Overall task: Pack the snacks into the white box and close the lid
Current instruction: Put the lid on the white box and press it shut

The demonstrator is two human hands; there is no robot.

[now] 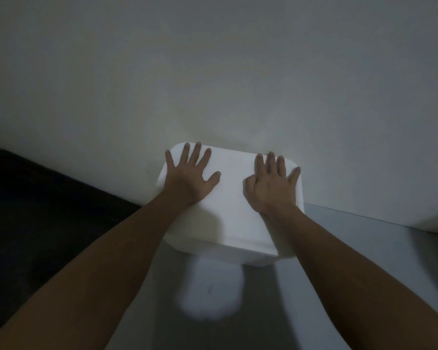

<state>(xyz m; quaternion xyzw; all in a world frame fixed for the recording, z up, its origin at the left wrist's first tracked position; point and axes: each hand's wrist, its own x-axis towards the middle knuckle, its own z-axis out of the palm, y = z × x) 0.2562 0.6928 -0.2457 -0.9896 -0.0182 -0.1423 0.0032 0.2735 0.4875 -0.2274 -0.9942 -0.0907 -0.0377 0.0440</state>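
The white box (pixel 232 210) stands on a grey table against the wall, with its white lid lying flat on top. My left hand (pixel 190 176) lies flat on the lid's left part, fingers straight and spread. On the right part of the lid, my right hand (pixel 272 186) presses down flat with straight fingers. No snacks are in view; the box's inside is hidden by the lid.
The grey table (pixel 339 248) runs toward me, with a bright light patch (pixel 213 291) in front of the box. A pale wall (pixel 213 72) rises right behind the box. Left of the table is a dark area (pixel 36 210).
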